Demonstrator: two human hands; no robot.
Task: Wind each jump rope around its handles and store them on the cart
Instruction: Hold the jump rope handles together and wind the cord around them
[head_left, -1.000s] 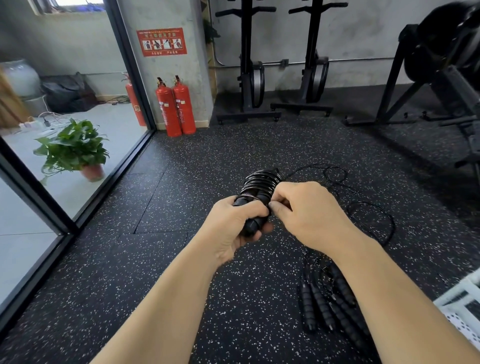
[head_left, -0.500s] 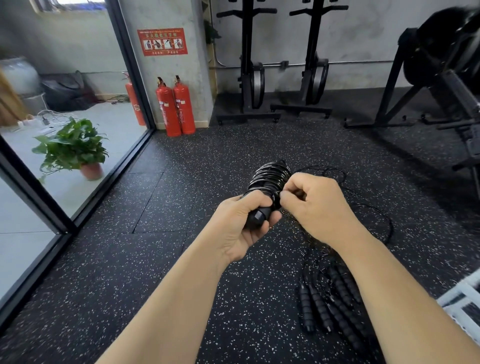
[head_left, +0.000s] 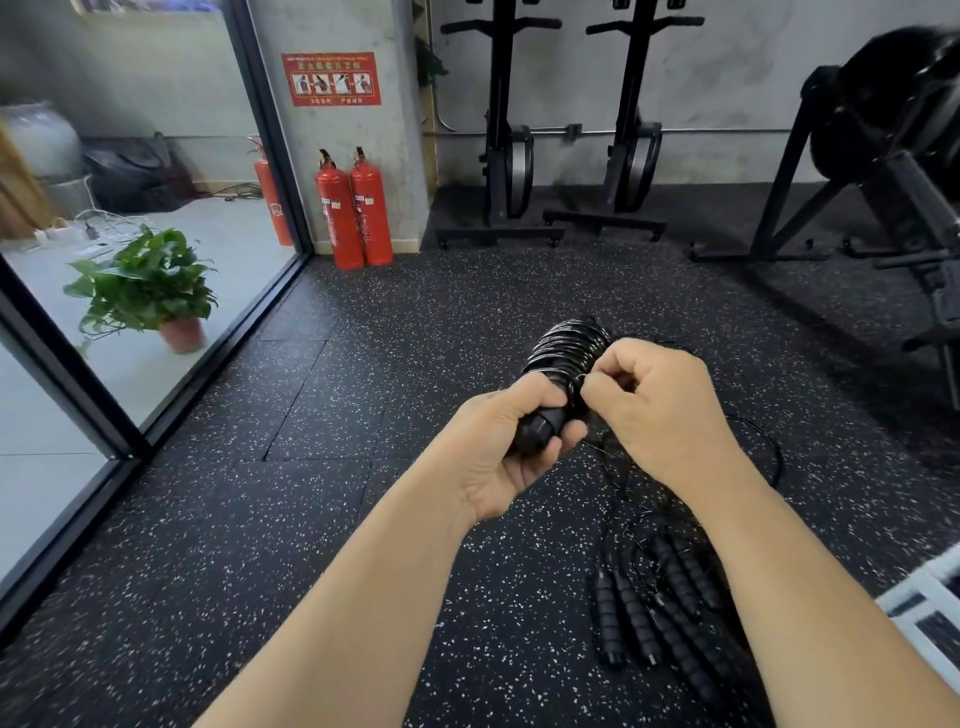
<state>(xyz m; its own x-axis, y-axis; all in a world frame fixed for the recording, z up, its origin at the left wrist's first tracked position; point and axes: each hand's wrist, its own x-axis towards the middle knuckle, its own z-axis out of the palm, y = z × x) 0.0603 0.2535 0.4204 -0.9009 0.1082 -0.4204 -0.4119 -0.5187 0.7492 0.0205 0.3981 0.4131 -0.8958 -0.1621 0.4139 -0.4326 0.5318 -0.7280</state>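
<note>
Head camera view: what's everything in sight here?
wound jump rope: one, black, in both hands
loose jump ropes: several, black, floor at lower right
cart: one, white, right edge
fire extinguishers: three, red, by the pillar, one behind the glass wall
potted plant: one, green, behind the glass wall, left
sign: one, red, on the pillar
exercise machines: two, black, at the back wall
floor: one, black speckled, underfoot
left hand: one, grips the wound jump rope
right hand: one, pinches its cord
</note>
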